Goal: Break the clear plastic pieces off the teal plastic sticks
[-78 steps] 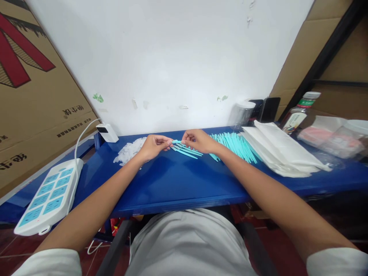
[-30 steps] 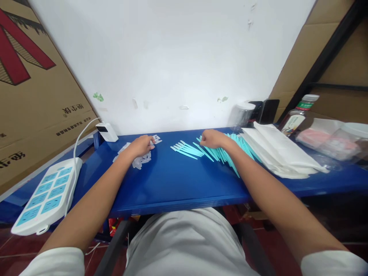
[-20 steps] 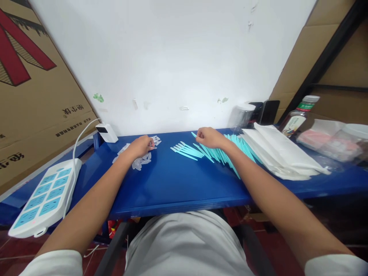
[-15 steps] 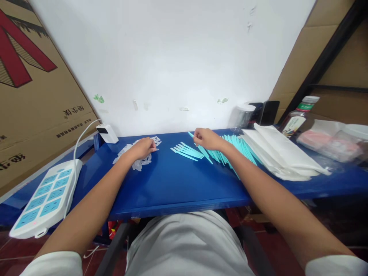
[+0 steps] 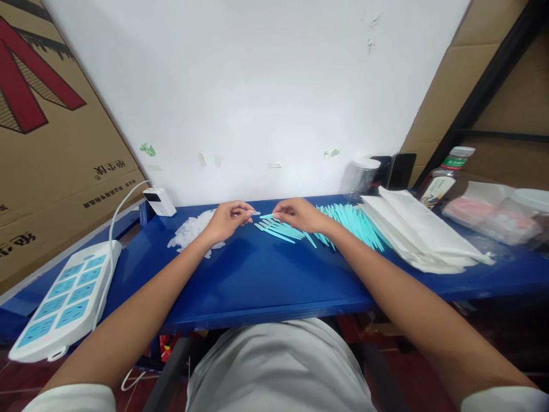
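Note:
My left hand (image 5: 230,221) pinches a small clear plastic cap (image 5: 256,213) between thumb and fingertips. Just across from it, my right hand (image 5: 299,214) is closed on a slim turquoise stick (image 5: 266,216), whose end points left toward the cap. A narrow gap seems to lie between the two. Beneath my right hand rests a fanned row of turquoise sticks (image 5: 281,233) with pale, clear-looking ends. Right of it spreads a larger heap of turquoise sticks (image 5: 354,220), partly behind my wrist. A pile of clear caps (image 5: 191,229) lies left of my left hand.
The blue table (image 5: 257,286) meets a white wall. At left are a power strip (image 5: 64,300) and a small white device (image 5: 160,201) with a cable. White bags (image 5: 424,229), a clear jar (image 5: 362,176), a bottle (image 5: 446,177) and a pink-filled package (image 5: 489,212) stand at right.
My left hand has moved right, away from the cap pile, bringing a clear cap. My right hand has shifted slightly left and down with the turquoise stick, so the hands are now close together.

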`<state>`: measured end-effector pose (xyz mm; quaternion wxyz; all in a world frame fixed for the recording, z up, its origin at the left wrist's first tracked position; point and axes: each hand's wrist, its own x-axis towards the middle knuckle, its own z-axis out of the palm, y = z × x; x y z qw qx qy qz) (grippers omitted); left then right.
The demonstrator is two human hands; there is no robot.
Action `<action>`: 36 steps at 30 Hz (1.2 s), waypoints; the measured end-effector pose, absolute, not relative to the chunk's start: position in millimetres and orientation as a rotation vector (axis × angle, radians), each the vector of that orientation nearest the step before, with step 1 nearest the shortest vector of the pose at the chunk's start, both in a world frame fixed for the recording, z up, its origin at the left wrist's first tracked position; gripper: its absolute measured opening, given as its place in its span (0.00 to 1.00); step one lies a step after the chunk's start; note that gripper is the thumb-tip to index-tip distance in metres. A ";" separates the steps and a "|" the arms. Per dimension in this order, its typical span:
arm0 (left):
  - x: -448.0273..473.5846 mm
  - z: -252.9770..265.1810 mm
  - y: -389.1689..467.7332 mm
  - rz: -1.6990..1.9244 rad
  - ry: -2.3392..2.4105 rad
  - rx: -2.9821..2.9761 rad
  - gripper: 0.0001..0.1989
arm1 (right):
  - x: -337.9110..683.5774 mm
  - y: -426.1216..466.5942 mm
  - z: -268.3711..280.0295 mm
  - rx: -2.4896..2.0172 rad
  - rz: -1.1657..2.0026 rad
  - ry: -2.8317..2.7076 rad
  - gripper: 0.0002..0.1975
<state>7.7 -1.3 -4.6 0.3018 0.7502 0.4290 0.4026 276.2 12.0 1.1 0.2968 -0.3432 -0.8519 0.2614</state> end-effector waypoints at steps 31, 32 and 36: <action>8.0 -8.8 -3.7 1.126 1.063 1.797 0.26 | 277.2 12.1 6.3 -0.931 0.596 -2.153 0.14; 7.8 -9.0 -3.6 1.119 1.064 1.803 0.26 | 277.1 11.9 6.4 -0.926 0.591 -2.156 0.14; 9.0 -10.3 -3.9 1.083 1.044 1.802 0.25 | 275.8 10.3 6.1 -0.919 0.594 -2.168 0.15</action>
